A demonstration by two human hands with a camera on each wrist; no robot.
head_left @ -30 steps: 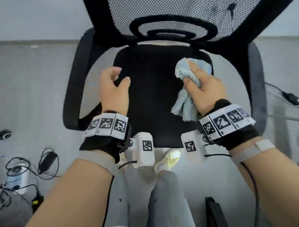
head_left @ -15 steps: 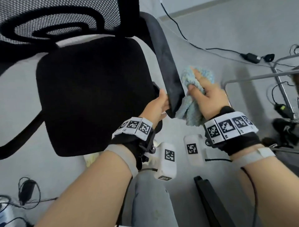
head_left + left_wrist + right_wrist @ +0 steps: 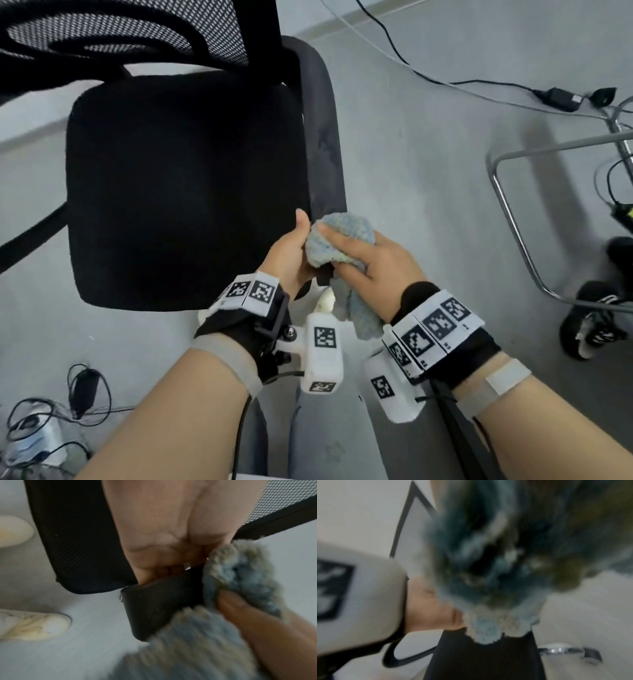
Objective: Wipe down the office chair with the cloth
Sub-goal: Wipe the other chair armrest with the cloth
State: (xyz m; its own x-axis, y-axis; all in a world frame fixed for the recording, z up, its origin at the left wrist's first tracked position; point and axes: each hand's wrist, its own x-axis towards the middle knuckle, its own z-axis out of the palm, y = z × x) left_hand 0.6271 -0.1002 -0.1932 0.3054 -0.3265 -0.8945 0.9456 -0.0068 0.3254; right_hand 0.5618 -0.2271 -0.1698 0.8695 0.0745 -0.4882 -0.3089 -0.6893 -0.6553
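The black office chair (image 3: 178, 185) fills the upper left of the head view, with its mesh back (image 3: 102, 31) at the top. Its right armrest (image 3: 325, 137) runs down toward my hands. My right hand (image 3: 363, 260) grips a fluffy blue cloth (image 3: 346, 236) wrapped over the armrest's front end. My left hand (image 3: 291, 253) grips the same end from the seat side. In the left wrist view my left fingers (image 3: 154, 569) curl over the armrest (image 3: 159, 604), with the cloth (image 3: 240, 577) beside them. The right wrist view is mostly blurred cloth (image 3: 488, 628).
A metal tube frame (image 3: 513, 212) stands on the grey floor to the right, with cables and a power adapter (image 3: 558, 97) behind it and dark shoes (image 3: 596, 318) beside it. More cables (image 3: 82, 390) lie at lower left. My own pale shoe (image 3: 34, 624) is under the chair's front.
The view swung right from the seat to the right armrest. My left hand took hold of the armrest's front end, and the cloth slid down the armrest to that end.
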